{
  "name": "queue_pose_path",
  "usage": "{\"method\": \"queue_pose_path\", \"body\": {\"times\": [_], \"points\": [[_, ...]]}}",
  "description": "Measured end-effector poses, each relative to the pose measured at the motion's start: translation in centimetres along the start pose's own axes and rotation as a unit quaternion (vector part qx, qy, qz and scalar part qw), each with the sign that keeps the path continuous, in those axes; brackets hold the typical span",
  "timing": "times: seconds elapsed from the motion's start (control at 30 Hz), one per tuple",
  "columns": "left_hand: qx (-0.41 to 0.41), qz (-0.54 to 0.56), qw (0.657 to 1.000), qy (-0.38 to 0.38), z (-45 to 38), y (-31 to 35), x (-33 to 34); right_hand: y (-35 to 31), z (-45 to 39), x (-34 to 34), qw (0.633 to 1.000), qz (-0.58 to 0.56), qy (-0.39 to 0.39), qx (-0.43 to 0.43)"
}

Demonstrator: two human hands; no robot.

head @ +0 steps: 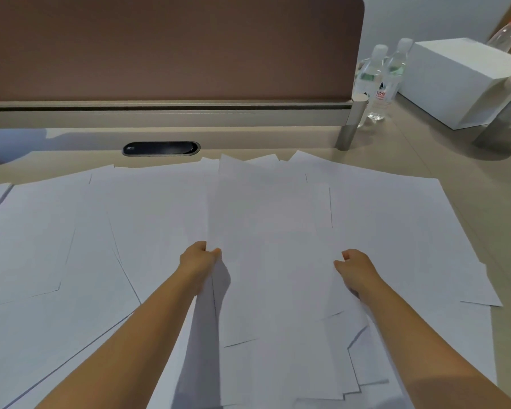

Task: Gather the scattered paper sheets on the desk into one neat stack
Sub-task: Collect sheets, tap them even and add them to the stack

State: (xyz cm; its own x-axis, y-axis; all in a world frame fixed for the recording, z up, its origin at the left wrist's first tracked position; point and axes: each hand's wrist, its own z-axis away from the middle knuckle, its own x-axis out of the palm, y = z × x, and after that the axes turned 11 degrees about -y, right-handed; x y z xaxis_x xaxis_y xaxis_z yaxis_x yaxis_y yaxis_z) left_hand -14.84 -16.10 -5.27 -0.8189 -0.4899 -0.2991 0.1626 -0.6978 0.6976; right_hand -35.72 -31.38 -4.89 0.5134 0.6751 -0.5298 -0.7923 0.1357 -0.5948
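Note:
White paper sheets cover most of the beige desk (pixel 455 178). A rough bunch of sheets (pixel 272 261) lies in the middle, its edges uneven and its left side lifted off the desk. My left hand (pixel 198 261) grips the bunch's left edge. My right hand (pixel 356 270) grips its right edge, fingers curled under the paper. More loose sheets (pixel 56 246) lie overlapping to the left, and others (pixel 410 231) spread to the right under the bunch.
A brown partition (pixel 165 45) runs along the back of the desk, with a black cable port (pixel 161 149) in front of it. Three water bottles (pixel 378 81) and a white box (pixel 455 81) stand at the back right.

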Motion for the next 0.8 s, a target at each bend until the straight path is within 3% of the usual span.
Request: {"method": "queue_pose_path", "body": {"times": [0.23,0.33,0.4,0.5,0.6,0.8], "points": [[0.147,-0.052,0.987,0.022,-0.2,0.9,0.0,-0.6,-0.2,-0.5,0.998,-0.059,0.007,-0.034],[0.162,-0.038,0.986,0.014,-0.8,1.2,-0.3,-0.6,-0.7,-0.1,0.995,-0.085,0.005,-0.050],[0.120,-0.130,0.982,0.062,-1.3,1.0,-0.5,-0.6,-1.0,0.3,0.995,-0.083,0.015,-0.054],[-0.001,-0.282,0.949,0.143,-1.0,0.3,-0.6,-0.8,-1.6,0.7,0.997,-0.057,0.027,-0.052],[-0.065,-0.270,0.950,0.145,-0.4,0.2,-0.3,-1.5,-1.7,1.3,0.998,-0.029,0.023,-0.045],[-0.051,-0.181,0.977,0.096,-0.2,1.0,0.5,-2.8,-1.1,3.4,0.996,-0.030,-0.024,-0.078]]}}
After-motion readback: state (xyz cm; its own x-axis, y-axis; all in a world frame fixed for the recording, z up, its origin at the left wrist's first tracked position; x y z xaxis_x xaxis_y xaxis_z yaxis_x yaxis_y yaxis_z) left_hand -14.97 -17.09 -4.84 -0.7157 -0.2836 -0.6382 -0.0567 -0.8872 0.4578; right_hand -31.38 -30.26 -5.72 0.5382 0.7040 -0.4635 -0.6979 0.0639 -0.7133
